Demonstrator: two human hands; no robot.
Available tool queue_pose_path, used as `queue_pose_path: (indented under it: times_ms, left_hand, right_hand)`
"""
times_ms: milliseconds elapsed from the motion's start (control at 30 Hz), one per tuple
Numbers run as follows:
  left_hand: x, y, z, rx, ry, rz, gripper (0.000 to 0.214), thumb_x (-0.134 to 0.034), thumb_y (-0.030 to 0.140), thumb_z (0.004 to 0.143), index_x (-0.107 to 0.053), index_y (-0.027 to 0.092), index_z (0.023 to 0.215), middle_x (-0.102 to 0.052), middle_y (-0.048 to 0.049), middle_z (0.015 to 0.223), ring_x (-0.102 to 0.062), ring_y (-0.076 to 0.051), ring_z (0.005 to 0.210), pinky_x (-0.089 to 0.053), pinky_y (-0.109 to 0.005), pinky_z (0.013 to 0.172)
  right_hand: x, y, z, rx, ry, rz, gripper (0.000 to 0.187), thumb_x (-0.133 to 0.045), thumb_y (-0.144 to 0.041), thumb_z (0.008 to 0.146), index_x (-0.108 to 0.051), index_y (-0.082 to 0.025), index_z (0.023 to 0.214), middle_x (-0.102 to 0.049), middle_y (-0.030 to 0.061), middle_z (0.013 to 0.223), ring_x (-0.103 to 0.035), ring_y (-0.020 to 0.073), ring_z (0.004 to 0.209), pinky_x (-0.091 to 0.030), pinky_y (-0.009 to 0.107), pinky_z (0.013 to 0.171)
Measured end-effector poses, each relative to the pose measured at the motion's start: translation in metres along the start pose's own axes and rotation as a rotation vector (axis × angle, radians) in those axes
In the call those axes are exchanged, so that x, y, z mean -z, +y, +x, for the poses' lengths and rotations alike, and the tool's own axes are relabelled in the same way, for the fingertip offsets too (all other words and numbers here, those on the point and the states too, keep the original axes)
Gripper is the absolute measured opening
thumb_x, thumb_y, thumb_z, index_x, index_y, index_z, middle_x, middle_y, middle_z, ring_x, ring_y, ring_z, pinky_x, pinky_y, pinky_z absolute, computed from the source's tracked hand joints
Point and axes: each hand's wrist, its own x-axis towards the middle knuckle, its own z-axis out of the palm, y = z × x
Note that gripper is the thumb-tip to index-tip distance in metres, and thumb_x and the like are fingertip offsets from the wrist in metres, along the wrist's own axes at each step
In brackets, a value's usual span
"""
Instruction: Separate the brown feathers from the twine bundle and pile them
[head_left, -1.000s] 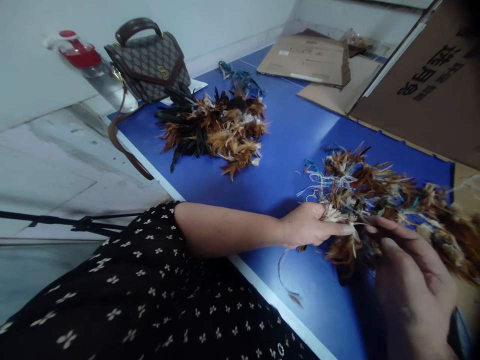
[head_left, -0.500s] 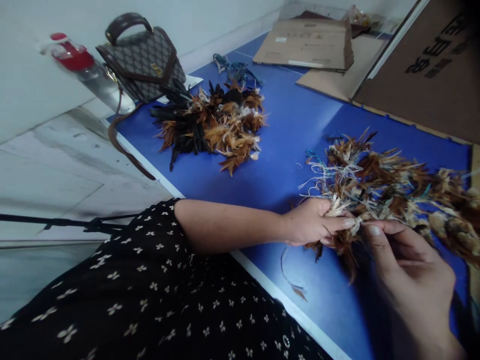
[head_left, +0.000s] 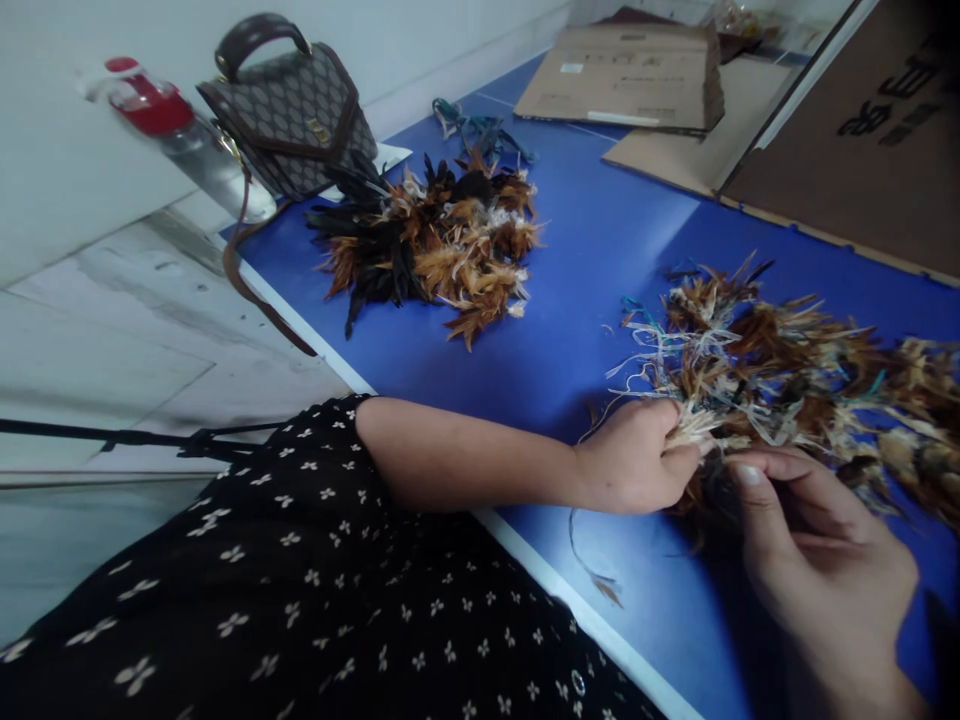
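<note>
My left hand (head_left: pixel 645 455) is closed around a small bunch of feathers (head_left: pixel 690 428) whose pale quill ends stick out between thumb and fingers. Close by on the right, my right hand (head_left: pixel 821 530) pinches with thumb and forefinger at the edge of that bunch. What the pinch holds is too small to make out, perhaps a thin strand. Beyond both hands spreads a pile of brown and cream feather bunches (head_left: pixel 795 340), with white and teal strings at its left end. One loose feather on a string (head_left: pixel 604 588) lies below my left wrist.
A second pile of black and orange-brown feathers (head_left: pixel 442 250) lies on the blue table (head_left: pixel 570 270). Behind it are a patterned handbag (head_left: pixel 300 120), a red-capped bottle (head_left: pixel 172 130) and teal strings (head_left: pixel 480 130). Flat cardboard (head_left: pixel 622 75) and a large carton (head_left: pixel 870 150) stand at the back right.
My left hand has turned, its extended finger now curled in around the feather bunch. My right hand keeps its pinch almost in place. The whole view has shifted slightly.
</note>
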Motion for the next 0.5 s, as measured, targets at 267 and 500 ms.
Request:
queue_pose_path:
  times_ms: [267, 500]
  left_hand:
    - [-0.005, 0.016, -0.001, 0.295, -0.215, -0.500, 0.023, -0.082, 0.029, 0.105, -0.062, 0.021, 0.096, -0.059, 0.0074, 0.072, -0.055, -0.007, 0.056, -0.048, -0.022, 0.056]
    - [0.002, 0.031, -0.003, 0.341, -0.203, -0.558, 0.032, -0.091, 0.029, 0.102, -0.062, 0.020, 0.092, -0.058, 0.0095, 0.068, -0.051, -0.004, 0.053, -0.043, -0.020, 0.053]
  right_hand:
    - [0.001, -0.004, 0.000, -0.052, 0.114, 0.000, 0.034, -0.091, -0.059, 0.098, -0.087, -0.026, 0.104, -0.085, 0.0067, 0.103, -0.079, 0.0209, 0.090, -0.063, 0.034, 0.087]
    - [0.012, -0.010, 0.001, 0.068, -0.043, 0.051, 0.019, -0.093, -0.049, 0.097, -0.090, -0.030, 0.095, -0.086, 0.0072, 0.108, -0.081, 0.0281, 0.098, -0.067, 0.045, 0.094]
